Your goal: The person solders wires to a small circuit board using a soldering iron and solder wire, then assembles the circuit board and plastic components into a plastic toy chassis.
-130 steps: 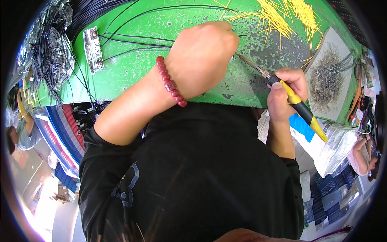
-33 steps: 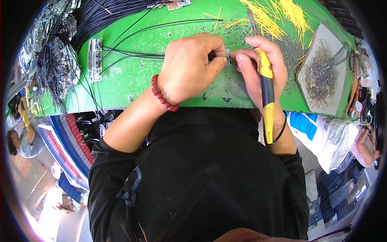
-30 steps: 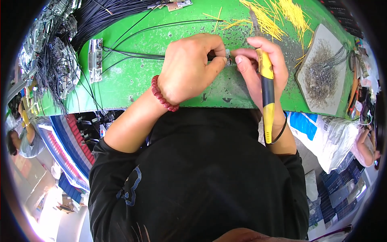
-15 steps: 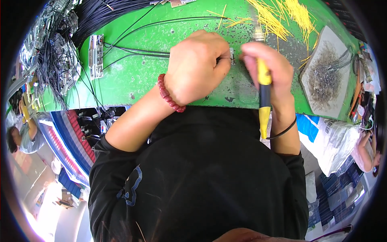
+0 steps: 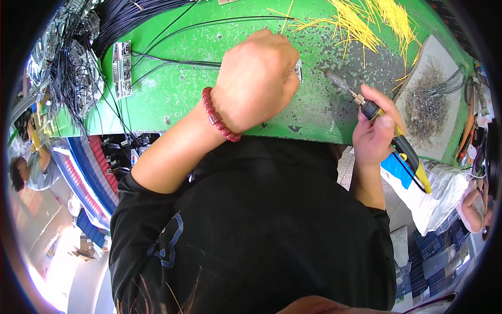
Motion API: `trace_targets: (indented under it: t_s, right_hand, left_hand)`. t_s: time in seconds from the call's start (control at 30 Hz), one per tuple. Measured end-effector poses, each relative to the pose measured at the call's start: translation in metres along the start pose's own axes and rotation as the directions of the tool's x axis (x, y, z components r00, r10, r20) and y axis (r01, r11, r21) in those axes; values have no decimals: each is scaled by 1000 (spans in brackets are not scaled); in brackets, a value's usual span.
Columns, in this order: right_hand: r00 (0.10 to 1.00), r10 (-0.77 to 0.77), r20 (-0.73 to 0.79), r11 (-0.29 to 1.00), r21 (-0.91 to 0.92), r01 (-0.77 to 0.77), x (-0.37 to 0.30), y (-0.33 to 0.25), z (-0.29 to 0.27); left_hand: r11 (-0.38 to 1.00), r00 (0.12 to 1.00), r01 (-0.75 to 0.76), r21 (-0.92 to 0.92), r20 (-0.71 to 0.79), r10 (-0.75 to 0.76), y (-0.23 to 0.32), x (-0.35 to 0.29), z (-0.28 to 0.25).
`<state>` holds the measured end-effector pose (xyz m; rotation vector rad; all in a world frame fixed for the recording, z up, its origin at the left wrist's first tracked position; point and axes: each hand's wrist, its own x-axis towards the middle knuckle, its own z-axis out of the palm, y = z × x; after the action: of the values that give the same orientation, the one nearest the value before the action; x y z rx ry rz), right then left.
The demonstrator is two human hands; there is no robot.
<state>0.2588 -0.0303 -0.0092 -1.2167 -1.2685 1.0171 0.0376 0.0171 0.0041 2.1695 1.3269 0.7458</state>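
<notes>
Both hands work over a green workbench (image 5: 178, 104) that fills the upper half of the frame. At upper centre the left hand (image 5: 259, 78) is curled into a loose fist, knuckles up, pinching a small metal connector (image 5: 298, 69) whose edge just shows at the fingertips; the rest of the part is hidden under the hand. A red bead bracelet (image 5: 217, 118) circles that wrist. At right of centre the right hand (image 5: 374, 133) is wrapped around the yellow-and-black handle of a soldering iron (image 5: 381, 123), gripped like a pen, with the metal tip pointing up and left toward the connector but standing clearly apart from it, over a scorched, grey-speckled patch of the bench.

Black wires (image 5: 172, 57) run from the upper left across the bench toward the left hand. Beside them, at upper left, lies a metal connector strip (image 5: 122, 68). Short yellow wire pieces (image 5: 366, 23) are scattered along the top right. A grey tray (image 5: 431, 99) with a heap of dark wire scraps sits at the right edge, just beyond the iron. At lower right, below the bench edge, is a white plastic bag (image 5: 439, 196). The person's black sleeves and shirt fill the lower frame.
</notes>
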Motion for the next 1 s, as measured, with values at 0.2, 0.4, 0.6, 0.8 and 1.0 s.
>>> trace_targets:
  t_s: [0.2, 0.4, 0.6, 0.8, 1.0]
  right_hand:
    - [998, 24, 57, 994, 102, -30, -3, 2, 3]
    - [994, 23, 106, 995, 89, -33, -1, 2, 3]
    - [991, 24, 135, 998, 57, -32, -1, 1, 4]
    - [996, -20, 86, 996, 85, 13, -1, 4, 5]
    - [995, -49, 88, 989, 142, 36, 0, 4, 4]
  left_hand:
    - [1000, 1000, -6, 20, 7, 6, 0, 1, 1]
    - [1000, 1000, -8, 13, 6, 8, -1, 1, 1]
    - [1000, 1000, -14, 21, -5, 14, 0, 1, 1]
    - [999, 1000, -24, 26, -10, 24, 0, 1, 1]
    - [999, 1000, -29, 31, -6, 29, -1, 1, 1]
